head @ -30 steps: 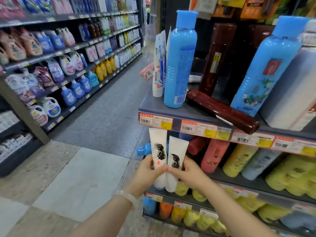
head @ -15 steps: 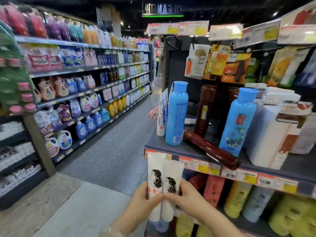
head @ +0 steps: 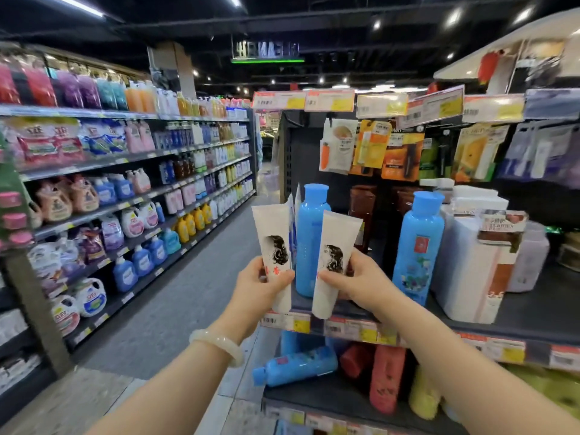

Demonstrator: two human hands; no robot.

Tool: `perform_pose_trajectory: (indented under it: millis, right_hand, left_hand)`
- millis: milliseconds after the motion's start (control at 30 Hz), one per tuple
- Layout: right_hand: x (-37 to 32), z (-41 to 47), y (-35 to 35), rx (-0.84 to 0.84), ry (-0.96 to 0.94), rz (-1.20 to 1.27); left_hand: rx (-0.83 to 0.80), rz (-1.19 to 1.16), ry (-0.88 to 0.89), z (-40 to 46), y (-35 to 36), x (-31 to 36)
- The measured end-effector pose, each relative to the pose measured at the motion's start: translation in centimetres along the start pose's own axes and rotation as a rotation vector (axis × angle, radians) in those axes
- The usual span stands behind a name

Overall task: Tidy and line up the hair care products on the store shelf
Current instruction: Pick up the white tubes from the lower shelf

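My left hand point(head: 262, 285) grips a white tube point(head: 273, 240) printed with a dark-haired head, held upright in front of the shelf's left corner. My right hand point(head: 353, 282) grips a second matching white tube point(head: 332, 249), a little apart from the first. Between and behind them a tall blue bottle point(head: 309, 233) stands on the dark shelf point(head: 533, 312). A second blue bottle point(head: 419, 246) stands to the right of it. Brown bottles point(head: 361, 208) stand further back. The brown bottle that lay on the shelf is hidden behind my right hand.
White boxes point(head: 474, 255) fill the shelf's right side. On the shelf below, a blue bottle point(head: 295, 365) lies on its side beside red bottles point(head: 386, 378) and yellow ones. Hanging packets point(head: 372, 149) are above. An aisle with detergent shelves point(head: 125, 215) runs to the left.
Both hands have risen from below the price strip to shelf height, and the two tubes, held side by side before, are now spread apart. The view has tilted upward.
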State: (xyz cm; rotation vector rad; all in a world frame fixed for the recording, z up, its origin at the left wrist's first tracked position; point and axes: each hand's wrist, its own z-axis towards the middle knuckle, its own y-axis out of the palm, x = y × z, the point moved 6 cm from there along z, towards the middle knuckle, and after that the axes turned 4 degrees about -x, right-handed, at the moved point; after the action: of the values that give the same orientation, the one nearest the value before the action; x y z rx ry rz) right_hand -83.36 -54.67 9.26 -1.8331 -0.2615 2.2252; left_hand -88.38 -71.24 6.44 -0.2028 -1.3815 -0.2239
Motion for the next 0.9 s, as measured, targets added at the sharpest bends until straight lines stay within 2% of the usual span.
perform_pose_trajectory:
  millis: [167, 300, 700, 900]
  right_hand:
    - [1.4, 2.2, -1.6, 0.161, 0.052, 0.000]
    - [2.7, 3.0, -1.9, 0.216, 0.090, -0.040]
    - [3.7, 3.9, -1.8, 0.255, 0.156, -0.181]
    - [3.7, 3.6, -1.9, 0.270, 0.183, -0.175]
  left_hand:
    - [-0.043, 0.045, -0.021, 3.4, -0.4, -1.1]
    - [-0.069, 0.067, -0.044, 5.1, 0.1, -2.8]
    - [-0.130, 0.128, 0.008, 6.3, 0.9, -4.3]
    - [-0.139, 0.127, -0.003, 6.0, 1.1, -4.1]
